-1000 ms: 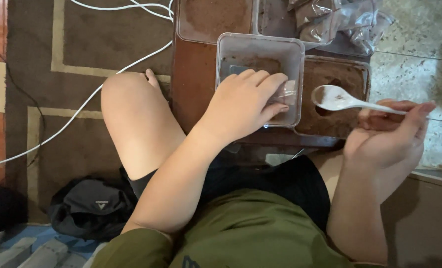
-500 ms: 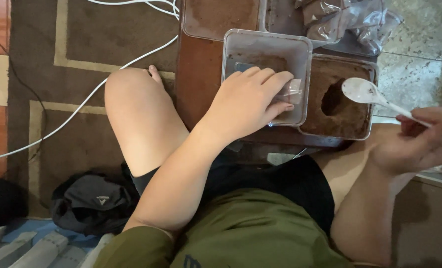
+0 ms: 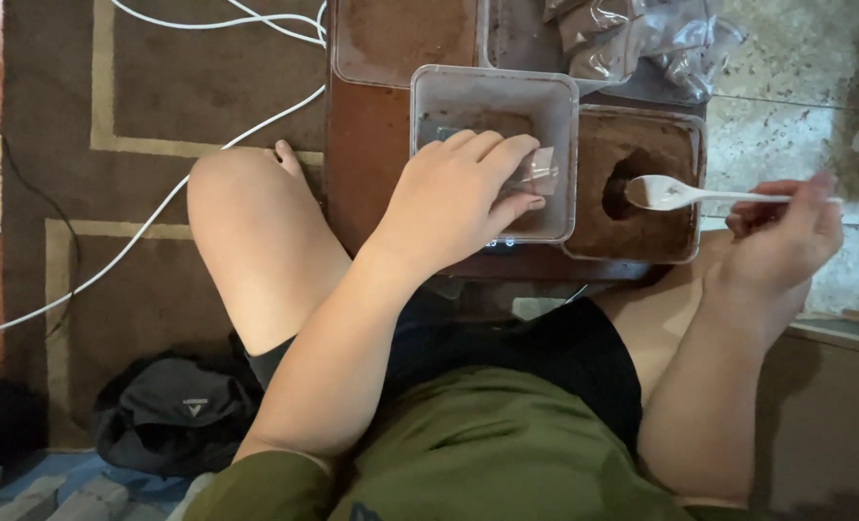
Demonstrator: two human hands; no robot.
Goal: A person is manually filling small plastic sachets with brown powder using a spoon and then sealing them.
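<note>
My left hand (image 3: 456, 196) reaches into a clear square plastic container (image 3: 495, 92) and holds a small clear bag (image 3: 538, 175) inside it. The container sits on a scale whose edge shows under it. My right hand (image 3: 783, 237) grips a white plastic spoon (image 3: 685, 194) by its handle. The spoon's bowl hangs over a hollow in the brown powder of the tub (image 3: 642, 183) to the right of the container.
Another tub of brown powder (image 3: 401, 39) lies at the top, beside clear filled bags (image 3: 642, 34). All rest on a low brown board. White cables (image 3: 207, 159) cross the brown rug on the left. A dark bag (image 3: 174, 415) lies by my left leg.
My right hand has moved the spoon from above the tub's right edge to over the hollow in the powder. My left hand has stayed in the clear container.
</note>
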